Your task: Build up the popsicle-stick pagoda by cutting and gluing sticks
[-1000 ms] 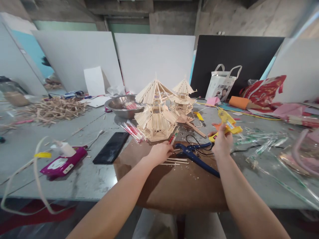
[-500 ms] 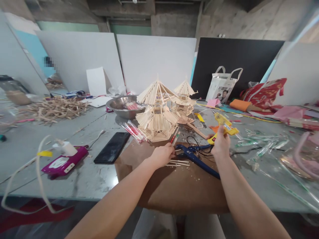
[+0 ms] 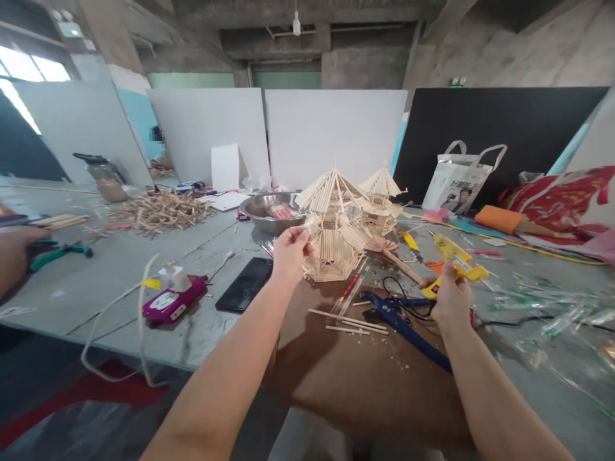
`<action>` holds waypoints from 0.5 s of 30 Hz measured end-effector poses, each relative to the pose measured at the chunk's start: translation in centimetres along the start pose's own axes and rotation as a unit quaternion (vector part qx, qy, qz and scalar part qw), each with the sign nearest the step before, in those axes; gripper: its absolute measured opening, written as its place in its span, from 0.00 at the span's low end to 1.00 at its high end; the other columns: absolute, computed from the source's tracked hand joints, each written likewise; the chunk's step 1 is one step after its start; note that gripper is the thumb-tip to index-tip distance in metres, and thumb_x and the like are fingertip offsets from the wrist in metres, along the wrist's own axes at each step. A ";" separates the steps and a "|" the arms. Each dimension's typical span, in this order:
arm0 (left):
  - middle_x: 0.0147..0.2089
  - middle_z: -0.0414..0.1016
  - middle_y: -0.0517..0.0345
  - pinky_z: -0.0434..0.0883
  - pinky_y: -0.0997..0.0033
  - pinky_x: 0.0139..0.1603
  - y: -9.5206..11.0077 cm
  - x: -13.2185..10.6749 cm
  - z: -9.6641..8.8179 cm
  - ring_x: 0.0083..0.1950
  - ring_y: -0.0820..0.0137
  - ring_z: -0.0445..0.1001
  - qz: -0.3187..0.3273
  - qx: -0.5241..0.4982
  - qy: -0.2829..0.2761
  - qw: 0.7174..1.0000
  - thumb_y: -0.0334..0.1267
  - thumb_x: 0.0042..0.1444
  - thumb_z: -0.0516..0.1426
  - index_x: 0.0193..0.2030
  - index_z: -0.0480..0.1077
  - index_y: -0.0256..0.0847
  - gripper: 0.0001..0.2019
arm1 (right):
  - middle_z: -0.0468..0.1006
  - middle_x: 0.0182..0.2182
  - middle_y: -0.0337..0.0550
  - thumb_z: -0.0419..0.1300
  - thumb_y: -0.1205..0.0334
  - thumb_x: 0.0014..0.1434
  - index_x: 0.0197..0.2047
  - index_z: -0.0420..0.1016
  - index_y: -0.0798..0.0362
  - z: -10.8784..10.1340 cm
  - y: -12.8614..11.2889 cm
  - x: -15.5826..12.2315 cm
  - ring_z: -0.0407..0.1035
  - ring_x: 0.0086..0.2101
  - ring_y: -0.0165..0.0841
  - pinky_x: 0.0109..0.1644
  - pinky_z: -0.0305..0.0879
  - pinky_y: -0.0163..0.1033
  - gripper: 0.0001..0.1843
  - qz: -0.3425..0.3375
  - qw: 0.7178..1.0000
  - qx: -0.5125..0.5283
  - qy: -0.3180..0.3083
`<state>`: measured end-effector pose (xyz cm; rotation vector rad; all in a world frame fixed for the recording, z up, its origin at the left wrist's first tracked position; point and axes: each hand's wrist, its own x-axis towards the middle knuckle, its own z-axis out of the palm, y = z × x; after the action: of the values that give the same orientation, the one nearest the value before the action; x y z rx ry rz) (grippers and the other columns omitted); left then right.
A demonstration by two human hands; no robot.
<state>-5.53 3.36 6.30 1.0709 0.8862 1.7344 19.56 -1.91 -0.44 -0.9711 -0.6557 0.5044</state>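
Observation:
My right hand (image 3: 452,302) is wrapped round the grip of a yellow hot glue gun (image 3: 456,255), held above the right side of the brown board. In front of the pavilion model (image 3: 337,251), built of pale wooden sticks, my left hand (image 3: 290,253) is raised with thumb and fingers pinched together. Whatever is in that pinch is too small to make out. Below, several loose sticks (image 3: 353,322) lie on the brown board (image 3: 336,378). Blue-handled cutters (image 3: 408,333) rest there beside a red pen-like stick (image 3: 350,285).
A smaller stick pavilion (image 3: 379,205) stands behind. To the left are a black phone (image 3: 244,285), a purple power strip (image 3: 175,301), a metal bowl (image 3: 259,214) and a stick pile (image 3: 163,212). Another person's hand (image 3: 16,250) is near green-handled pliers (image 3: 60,255) at far left.
My left hand has risen from the loose sticks to the front of the model. My right hand still holds the glue gun. The view has turned left, showing another person's hand.

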 end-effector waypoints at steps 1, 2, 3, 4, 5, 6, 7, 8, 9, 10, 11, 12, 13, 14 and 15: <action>0.19 0.66 0.64 0.59 0.80 0.16 0.6 0.5 0.2 0.15 0.81 0.61 -0.001 -0.020 0.003 1.000 0.31 0.42 0.57 0.27 0.64 0.35 0.05 | 0.72 0.26 0.35 0.54 0.43 0.44 0.30 0.62 0.55 0.0 0.0 0.0 0.57 0.10 0.18 0.13 0.54 0.27 0.21 -0.002 1.000 -0.001 0.000; 0.19 0.66 0.63 0.60 0.80 0.16 1.1 1.0 0.4 0.15 0.81 0.61 -0.001 -0.034 0.003 0.999 0.30 0.41 0.57 0.27 0.64 0.35 0.05 | 0.72 0.26 0.35 0.54 0.44 0.45 0.30 0.62 0.55 0.0 -0.1 -0.1 0.57 0.10 0.18 0.13 0.53 0.27 0.21 -0.003 1.000 -0.002 0.000; 0.19 0.66 0.63 0.60 0.79 0.17 1.4 1.4 0.5 0.15 0.81 0.62 -0.002 -0.044 0.001 0.999 0.29 0.41 0.57 0.27 0.64 0.34 0.05 | 0.72 0.26 0.35 0.54 0.44 0.45 0.31 0.62 0.54 0.0 -0.2 -0.1 0.57 0.10 0.18 0.13 0.53 0.27 0.21 -0.002 1.000 -0.002 -0.001; 0.19 0.66 0.63 0.61 0.79 0.17 1.7 1.8 0.7 0.15 0.81 0.62 -0.004 -0.051 -0.001 0.999 0.28 0.41 0.57 0.28 0.64 0.34 0.05 | 0.72 0.25 0.34 0.54 0.44 0.45 0.31 0.62 0.54 0.0 -0.2 -0.1 0.57 0.10 0.18 0.13 0.54 0.27 0.21 -0.001 1.000 0.000 -0.003; 0.19 0.66 0.62 0.62 0.79 0.18 1.9 2.2 0.8 0.16 0.80 0.63 -0.007 -0.054 -0.002 0.999 0.26 0.42 0.56 0.28 0.63 0.34 0.05 | 0.72 0.25 0.34 0.55 0.44 0.45 0.31 0.62 0.54 0.0 -0.3 -0.2 0.57 0.10 0.18 0.13 0.54 0.27 0.21 0.001 1.000 0.002 -0.004; 0.19 0.66 0.62 0.63 0.78 0.19 2.0 2.5 0.8 0.16 0.80 0.64 -0.010 -0.056 -0.002 0.998 0.25 0.42 0.56 0.28 0.63 0.34 0.06 | 0.72 0.25 0.34 0.55 0.44 0.44 0.32 0.62 0.54 0.0 -0.3 -0.2 0.56 0.10 0.18 0.13 0.54 0.27 0.21 0.002 1.000 0.003 -0.004; 0.19 0.67 0.62 0.64 0.77 0.20 2.1 2.8 0.8 0.16 0.79 0.64 -0.014 -0.055 -0.003 0.998 0.24 0.43 0.55 0.29 0.62 0.34 0.06 | 0.72 0.25 0.34 0.55 0.44 0.44 0.32 0.62 0.54 0.0 -0.3 -0.2 0.56 0.10 0.18 0.13 0.54 0.27 0.21 0.003 1.000 0.004 -0.003; 0.19 0.67 0.62 0.65 0.77 0.21 2.1 3.1 0.8 0.17 0.79 0.65 -0.017 -0.053 -0.005 0.998 0.23 0.43 0.54 0.29 0.62 0.34 0.07 | 0.72 0.25 0.34 0.55 0.44 0.44 0.32 0.63 0.54 0.0 -0.3 -0.2 0.56 0.10 0.18 0.13 0.54 0.27 0.21 0.004 1.000 0.005 -0.002; 0.19 0.67 0.62 0.66 0.76 0.21 2.0 3.3 0.7 0.17 0.79 0.65 -0.019 -0.049 -0.008 0.999 0.23 0.43 0.54 0.30 0.61 0.35 0.08 | 0.72 0.25 0.34 0.55 0.44 0.44 0.32 0.63 0.54 0.0 -0.3 -0.2 0.56 0.10 0.18 0.13 0.53 0.27 0.22 0.004 1.000 0.005 -0.002; 0.19 0.67 0.63 0.66 0.76 0.22 2.0 3.5 0.7 0.17 0.78 0.66 -0.020 -0.045 -0.014 0.999 0.22 0.43 0.54 0.31 0.61 0.35 0.09 | 0.72 0.25 0.34 0.55 0.43 0.44 0.32 0.63 0.54 0.0 -0.3 -0.1 0.56 0.10 0.18 0.12 0.53 0.27 0.22 0.003 1.000 0.005 -0.004; 0.19 0.68 0.63 0.67 0.75 0.23 2.0 3.7 0.6 0.18 0.78 0.66 -0.021 -0.040 -0.020 0.999 0.22 0.43 0.54 0.32 0.60 0.35 0.10 | 0.72 0.25 0.34 0.54 0.43 0.44 0.31 0.63 0.55 0.0 -0.3 -0.1 0.56 0.10 0.18 0.12 0.52 0.27 0.22 0.003 1.000 0.006 -0.006; 0.19 0.68 0.63 0.67 0.75 0.23 2.1 3.8 0.5 0.18 0.77 0.67 -0.023 -0.035 -0.026 0.999 0.23 0.43 0.55 0.33 0.60 0.36 0.11 | 0.72 0.26 0.35 0.54 0.43 0.44 0.31 0.63 0.55 -0.1 -0.3 -0.1 0.56 0.10 0.18 0.12 0.51 0.26 0.22 0.003 1.000 0.007 -0.008; 0.19 0.68 0.64 0.67 0.75 0.23 2.1 3.9 0.5 0.18 0.77 0.67 -0.025 -0.029 -0.032 0.999 0.23 0.43 0.55 0.34 0.59 0.36 0.12 | 0.72 0.26 0.35 0.54 0.43 0.44 0.31 0.63 0.55 -0.1 -0.2 -0.1 0.56 0.10 0.18 0.12 0.51 0.26 0.22 0.003 1.000 0.009 -0.008; 0.19 0.68 0.64 0.67 0.75 0.23 2.2 4.0 0.5 0.19 0.77 0.68 -0.026 -0.023 -0.036 0.999 0.23 0.43 0.55 0.35 0.59 0.36 0.12 | 0.72 0.26 0.35 0.54 0.43 0.44 0.30 0.63 0.55 -0.1 -0.2 -0.1 0.56 0.10 0.18 0.12 0.50 0.26 0.21 0.003 1.000 0.010 -0.007; 0.19 0.68 0.64 0.67 0.75 0.23 2.3 4.0 0.5 0.19 0.77 0.68 -0.027 -0.018 -0.040 0.999 0.24 0.43 0.55 0.37 0.59 0.36 0.13 | 0.72 0.26 0.35 0.55 0.43 0.44 0.30 0.63 0.55 -0.1 -0.2 -0.1 0.56 0.10 0.18 0.11 0.50 0.26 0.21 0.004 1.000 0.011 -0.006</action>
<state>-6.69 6.30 9.69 1.0763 0.8225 1.6460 19.57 -2.11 -0.28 -0.9506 -0.6565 0.5234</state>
